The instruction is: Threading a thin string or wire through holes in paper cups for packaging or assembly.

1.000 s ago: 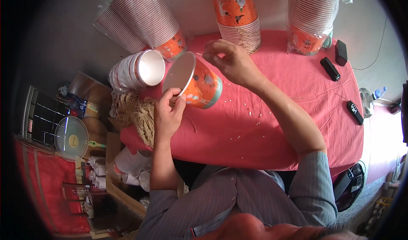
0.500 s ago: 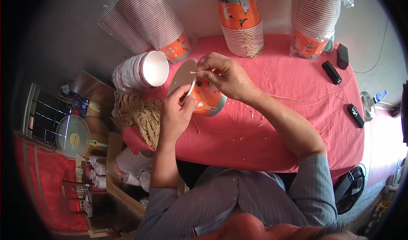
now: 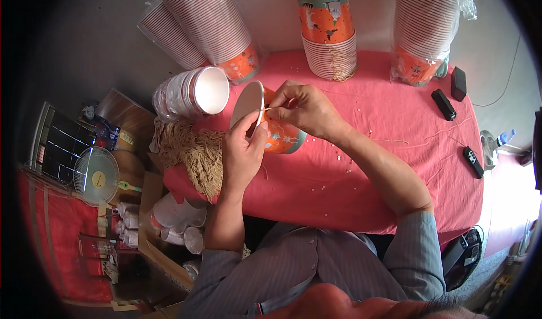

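**Cup on its side, string at the rim**

A table (image 3: 395, 166) under a red cloth fills the middle of the view, its fabric smooth and dotted with pale crumbs or beads. Tall stacks of ribbed paper cups stand along its far edge: two wrapped stacks (image 3: 203, 28) lean at the left, one upright stack (image 3: 329, 31) with an orange printed cup on top stands in the centre, and another wrapped stack (image 3: 426, 25) is at the right. A short sleeve of cups (image 3: 189, 93) lies on its side, white mouth facing the person. A loose bundle of tan string (image 3: 195, 152) hangs over the table's left edge, within easy reach.

The orange cup (image 3: 279, 135) lies tilted on the cloth near the left-centre, mouth turned left, likely so the rim is easy to reach. The left hand (image 3: 243, 155) wraps its fingers closed around the rim and steadies it. The right hand (image 3: 307, 110) rests on the cup's upper side, thumb and forefinger pinched together on a thin string (image 3: 265, 109) drawn taut at the rim.

Three small dark boxes (image 3: 446, 104) lie at the right.
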Demonstrator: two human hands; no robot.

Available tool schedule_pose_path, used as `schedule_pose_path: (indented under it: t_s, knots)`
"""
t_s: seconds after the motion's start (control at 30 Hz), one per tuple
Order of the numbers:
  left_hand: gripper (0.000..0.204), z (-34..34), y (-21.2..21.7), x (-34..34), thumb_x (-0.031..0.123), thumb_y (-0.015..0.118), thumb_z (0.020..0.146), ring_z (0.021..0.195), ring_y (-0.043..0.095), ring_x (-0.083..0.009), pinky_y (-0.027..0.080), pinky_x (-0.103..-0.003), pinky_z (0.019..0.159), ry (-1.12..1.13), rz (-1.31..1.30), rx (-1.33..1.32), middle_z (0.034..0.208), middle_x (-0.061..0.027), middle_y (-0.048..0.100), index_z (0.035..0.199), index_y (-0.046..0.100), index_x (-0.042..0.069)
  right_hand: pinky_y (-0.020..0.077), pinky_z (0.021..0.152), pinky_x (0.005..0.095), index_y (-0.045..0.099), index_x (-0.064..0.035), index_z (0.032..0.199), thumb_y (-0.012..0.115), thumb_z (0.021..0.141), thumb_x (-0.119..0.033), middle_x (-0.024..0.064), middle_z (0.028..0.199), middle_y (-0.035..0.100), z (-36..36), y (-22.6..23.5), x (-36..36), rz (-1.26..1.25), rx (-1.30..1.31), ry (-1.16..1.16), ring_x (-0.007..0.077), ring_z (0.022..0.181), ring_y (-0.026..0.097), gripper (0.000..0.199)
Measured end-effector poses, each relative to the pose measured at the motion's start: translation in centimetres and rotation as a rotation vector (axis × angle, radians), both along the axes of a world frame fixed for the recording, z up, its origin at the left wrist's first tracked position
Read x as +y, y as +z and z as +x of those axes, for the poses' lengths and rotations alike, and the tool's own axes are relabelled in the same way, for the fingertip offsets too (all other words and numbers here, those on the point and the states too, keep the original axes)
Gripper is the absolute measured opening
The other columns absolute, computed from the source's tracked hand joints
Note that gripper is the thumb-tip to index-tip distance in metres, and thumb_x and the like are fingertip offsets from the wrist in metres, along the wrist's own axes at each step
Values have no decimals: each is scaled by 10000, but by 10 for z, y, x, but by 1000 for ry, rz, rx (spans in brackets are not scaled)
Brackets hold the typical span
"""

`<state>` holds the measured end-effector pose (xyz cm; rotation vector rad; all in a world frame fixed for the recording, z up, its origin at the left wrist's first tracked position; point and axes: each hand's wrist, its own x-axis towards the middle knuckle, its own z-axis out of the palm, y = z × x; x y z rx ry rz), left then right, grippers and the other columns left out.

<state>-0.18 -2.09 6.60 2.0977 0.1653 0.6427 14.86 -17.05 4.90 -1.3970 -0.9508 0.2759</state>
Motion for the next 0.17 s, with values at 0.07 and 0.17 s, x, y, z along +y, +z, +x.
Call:
schedule_pose_path:
  t_s: [0.07,0.17]
  knots:
    - [277,1,2,1,55,674,1052,907,761,-231,590,-349,800,-43,100,-3,1055,-178,788,1307,718,-45,580,852,315,780,-9,938,839,963,-70,40,990,726,1,2,-1,-43,-15,-11,125,916,699,89]
    - [284,-1,-4,3,79,697,1043,963,784,-276,602,-388,850,-37,149,-19,1106,-192,797,1302,724,-35,588,890,350,791,-23,957,878,938,-118,49,988,731,2,10,-5,-174,-12,-18,154,934,708,130]
